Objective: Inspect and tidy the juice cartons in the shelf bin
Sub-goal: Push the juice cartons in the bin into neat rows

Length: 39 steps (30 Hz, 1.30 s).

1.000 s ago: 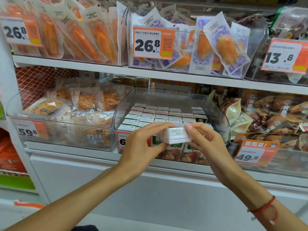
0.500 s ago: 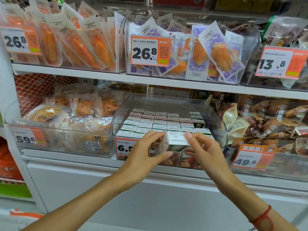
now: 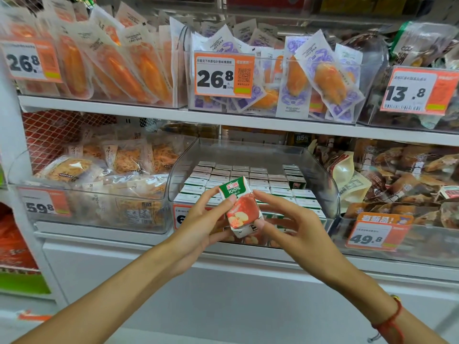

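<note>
Before shelf bin (image 3: pixel 320 170), both hands grip 1 tilted juice carton (image 3: pixel 239 207).

White shop shelves (image 3: pixel 248 120) run across, a red mesh panel (image 3: pixel 57 135) at 9 o'clock, a pale cabinet front (image 3: pixel 223 294) at 6 o'clock.
</note>
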Motion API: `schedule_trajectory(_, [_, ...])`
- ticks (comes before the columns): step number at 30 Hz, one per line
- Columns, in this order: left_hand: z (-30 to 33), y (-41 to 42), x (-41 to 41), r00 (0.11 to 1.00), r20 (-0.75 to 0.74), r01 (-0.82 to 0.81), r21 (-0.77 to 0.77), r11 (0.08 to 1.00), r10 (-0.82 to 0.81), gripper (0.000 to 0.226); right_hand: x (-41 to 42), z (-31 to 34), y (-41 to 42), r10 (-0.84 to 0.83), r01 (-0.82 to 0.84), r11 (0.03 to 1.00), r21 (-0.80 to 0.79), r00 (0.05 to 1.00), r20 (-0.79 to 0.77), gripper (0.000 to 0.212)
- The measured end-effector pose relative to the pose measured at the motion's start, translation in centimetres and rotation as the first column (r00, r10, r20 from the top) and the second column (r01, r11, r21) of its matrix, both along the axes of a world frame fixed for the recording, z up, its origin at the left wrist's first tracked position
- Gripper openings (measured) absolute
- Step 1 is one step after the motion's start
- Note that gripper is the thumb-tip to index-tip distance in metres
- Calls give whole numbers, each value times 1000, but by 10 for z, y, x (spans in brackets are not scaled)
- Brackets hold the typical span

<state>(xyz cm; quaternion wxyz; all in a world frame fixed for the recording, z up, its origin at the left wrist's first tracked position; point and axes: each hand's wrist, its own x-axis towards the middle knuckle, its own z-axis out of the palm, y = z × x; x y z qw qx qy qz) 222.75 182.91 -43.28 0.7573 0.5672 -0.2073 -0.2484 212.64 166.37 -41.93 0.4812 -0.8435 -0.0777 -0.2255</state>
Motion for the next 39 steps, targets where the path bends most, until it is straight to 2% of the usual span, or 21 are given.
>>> schedule_trajectory(4, [4,1,0,999,4,50,80,996,-51,43,0,0,1,-51,53,993,101,999,-15,40])
schedule_trajectory(7, [6,4,1,990,100,86,165,982,-104,51,2,1,0,-60,68,953,295,998,-35,32])
schedule_trajectory(10, [9,5,-1,979,147,107,203,973,-139,53,3,5,-2,-107,131,904,407,991,-82,41])
schedule_trajectory(14, [10,3,-2,984,149,59,266,962,-101,66,3,8,2,-159,198,876,440,979,-125,34])
schedule_trajectory(17, [7,0,-3,989,126,25,355,935,-75,78,4,8,4,-170,251,859,447,962,-214,41])
schedule_trajectory(19, [7,-1,-3,988,139,6,400,916,-68,75,5,9,4,-143,265,844,466,949,-279,48])
schedule_trajectory(22, [6,-2,-2,988,141,-1,431,903,-66,73,5,10,3,-134,286,829,481,936,-325,45])
schedule_trajectory(26, [3,-3,-5,989,128,14,418,908,-74,59,4,10,2,-139,312,827,468,919,-368,49])
schedule_trajectory(29, [2,-5,-6,990,119,20,400,916,-74,63,3,11,0,-134,326,820,470,908,-396,49])
schedule_trajectory(31, [3,-9,-9,980,197,-59,324,944,-6,65,2,13,-2,-12,276,768,577,908,-418,44])
schedule_trajectory(32, [4,-12,-9,961,267,-149,274,950,73,71,1,14,-3,90,238,711,662,903,-421,44])
schedule_trajectory(34, [5,-13,-8,861,457,-333,174,927,223,80,-1,17,-5,285,165,590,790,873,-396,54])
schedule_trajectory(35, [5,-12,-7,797,550,-371,119,921,250,84,-1,16,-6,348,127,563,817,860,-373,58])
schedule_trajectory(37, [3,-9,-6,699,681,-359,71,931,217,91,1,14,-7,387,58,568,821,861,-329,55])
schedule_trajectory(39, [1,-6,-6,665,732,-324,103,940,150,94,2,11,-6,330,46,626,778,889,-317,46])
